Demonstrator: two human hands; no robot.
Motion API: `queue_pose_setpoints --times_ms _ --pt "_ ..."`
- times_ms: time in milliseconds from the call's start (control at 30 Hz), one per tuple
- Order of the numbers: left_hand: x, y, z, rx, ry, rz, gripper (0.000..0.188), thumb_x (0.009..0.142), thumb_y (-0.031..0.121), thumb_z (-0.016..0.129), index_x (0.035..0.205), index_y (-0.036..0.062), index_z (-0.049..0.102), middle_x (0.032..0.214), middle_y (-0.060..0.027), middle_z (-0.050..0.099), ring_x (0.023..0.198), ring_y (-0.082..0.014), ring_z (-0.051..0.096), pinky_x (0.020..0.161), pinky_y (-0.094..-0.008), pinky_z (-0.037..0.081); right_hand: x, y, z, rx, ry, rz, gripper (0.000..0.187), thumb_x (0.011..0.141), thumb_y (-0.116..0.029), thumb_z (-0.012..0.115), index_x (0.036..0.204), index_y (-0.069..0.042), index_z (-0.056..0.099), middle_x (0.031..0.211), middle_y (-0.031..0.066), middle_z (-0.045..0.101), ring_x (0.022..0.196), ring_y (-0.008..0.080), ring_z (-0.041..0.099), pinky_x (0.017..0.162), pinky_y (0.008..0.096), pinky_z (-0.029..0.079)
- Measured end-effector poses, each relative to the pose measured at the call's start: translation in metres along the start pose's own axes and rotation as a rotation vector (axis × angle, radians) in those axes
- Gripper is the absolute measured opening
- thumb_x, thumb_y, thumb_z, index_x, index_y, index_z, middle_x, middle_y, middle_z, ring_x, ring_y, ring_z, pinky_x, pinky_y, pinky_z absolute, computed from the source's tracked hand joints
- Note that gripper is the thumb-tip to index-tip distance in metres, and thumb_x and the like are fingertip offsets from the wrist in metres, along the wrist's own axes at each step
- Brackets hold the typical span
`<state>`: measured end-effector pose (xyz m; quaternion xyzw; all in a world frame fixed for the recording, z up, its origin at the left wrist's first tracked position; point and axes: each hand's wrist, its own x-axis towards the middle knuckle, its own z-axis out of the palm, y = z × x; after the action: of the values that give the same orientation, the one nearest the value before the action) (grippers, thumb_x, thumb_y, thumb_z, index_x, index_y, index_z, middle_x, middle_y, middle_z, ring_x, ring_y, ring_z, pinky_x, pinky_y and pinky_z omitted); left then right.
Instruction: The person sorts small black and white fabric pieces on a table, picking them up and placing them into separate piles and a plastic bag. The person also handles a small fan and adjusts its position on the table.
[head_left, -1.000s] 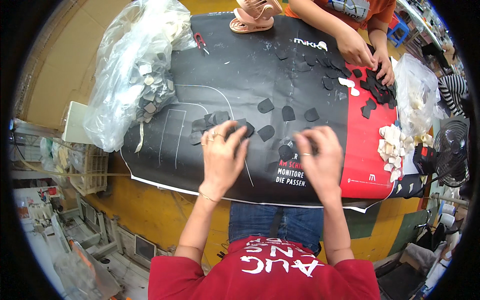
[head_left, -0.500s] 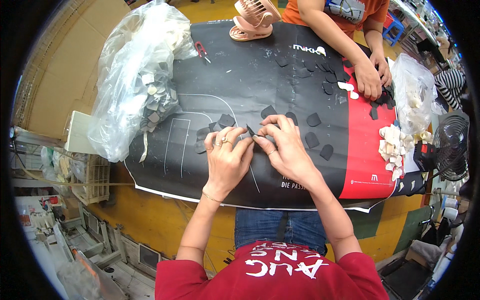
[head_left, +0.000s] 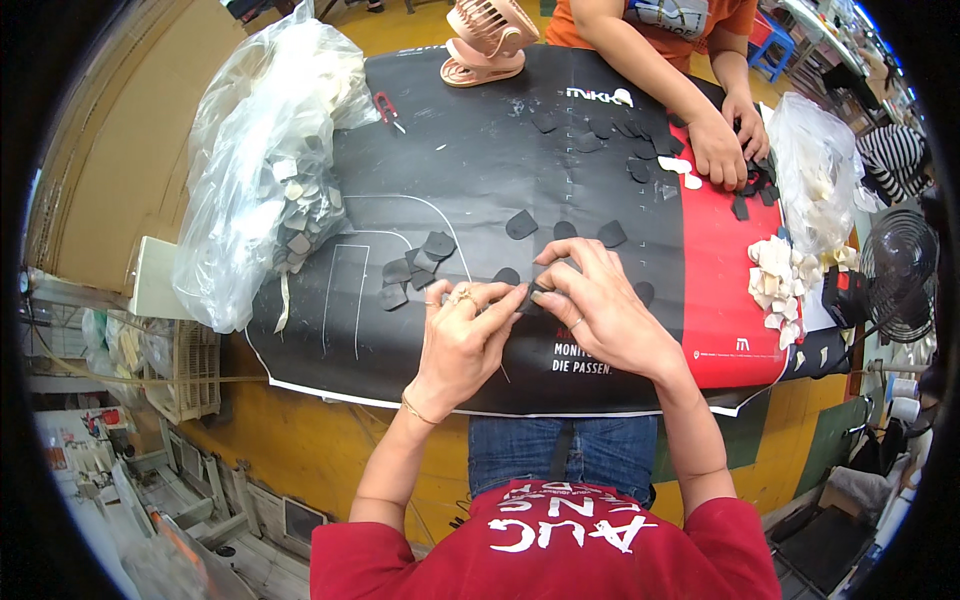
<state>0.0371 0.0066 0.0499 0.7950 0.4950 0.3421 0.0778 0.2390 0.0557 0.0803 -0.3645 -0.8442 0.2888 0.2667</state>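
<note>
Over the near middle of the dark mat, my left hand and my right hand meet fingertip to fingertip. Both are closed in a pinch on a small black rounded piece, mostly covered by the fingers. Another black piece lies just beyond my left fingertips. Several like it are spread past my right hand, among them one flat piece and one farther right. To the left of my hands sits a loose cluster of black pieces.
A clear plastic bag of pale and dark pieces occupies the mat's left. Red-handled snips and a pink fan are at the back. Across the mat, a co-worker's hands handle black pieces. Cream pieces are heaped at right.
My hands have moved slightly right and nearer to me. The black piece that stood up between my fingertips is now lower and mostly covered. The view has shifted a little.
</note>
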Motion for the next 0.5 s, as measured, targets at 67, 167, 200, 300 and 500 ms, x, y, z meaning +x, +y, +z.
queue_pose_setpoints --times_ms 67,167,200,300,500 --pt "0.002 0.002 0.0 -0.073 -0.02 0.025 0.032 0.083 0.008 0.071 0.115 0.01 0.069 0.097 -0.0017 0.068 0.085 -0.0181 0.063 0.085 -0.0363 0.037 -0.005 0.0 -0.009 -0.057 -0.016 -0.03 0.018 0.093 -0.019 0.062 0.101 -0.003 0.058 0.116 0.0139 0.054 0.114 0.0326 0.05 0.099 0.045 0.037" --pt "0.004 0.007 0.003 -0.136 -0.076 0.037 0.031 0.084 0.006 0.07 0.114 0.01 0.07 0.097 -0.0022 0.068 0.081 -0.0186 0.063 0.08 -0.0349 0.039 -0.016 -0.002 -0.021 -0.105 -0.065 -0.009 0.018 0.092 -0.018 0.063 0.1 -0.004 0.058 0.116 0.0132 0.054 0.116 0.0323 0.049 0.099 0.0449 0.037" --pt "0.003 0.009 0.003 -0.162 -0.109 0.03 0.031 0.082 0.005 0.07 0.113 0.0098 0.07 0.096 -0.0023 0.068 0.081 -0.0185 0.062 0.079 -0.0348 0.039 -0.02 -0.002 -0.024 -0.111 -0.08 -0.021 0.018 0.092 -0.019 0.063 0.099 -0.004 0.058 0.116 0.0129 0.054 0.116 0.032 0.049 0.1 0.0446 0.037" --pt "0.003 0.015 0.0 -0.254 -0.207 0.068 0.033 0.081 0.003 0.071 0.113 0.0096 0.07 0.095 -0.0025 0.068 0.081 -0.0187 0.062 0.078 -0.0344 0.038 -0.035 -0.001 -0.029 -0.122 -0.124 -0.049 0.018 0.091 -0.019 0.064 0.097 -0.004 0.057 0.115 0.012 0.053 0.116 0.0314 0.049 0.099 0.044 0.037" --pt "0.009 0.003 -0.035 -0.301 0.025 -0.214 0.013 0.09 0.006 0.066 0.1 0.0053 0.074 0.079 -0.0055 0.07 0.065 -0.013 0.059 0.061 -0.0277 0.048 -0.071 0.019 -0.063 -0.259 -0.079 0.088 0.015 0.085 -0.012 0.069 0.093 -0.003 0.06 0.11 0.0103 0.056 0.11 0.0315 0.051 0.096 0.0409 0.039"
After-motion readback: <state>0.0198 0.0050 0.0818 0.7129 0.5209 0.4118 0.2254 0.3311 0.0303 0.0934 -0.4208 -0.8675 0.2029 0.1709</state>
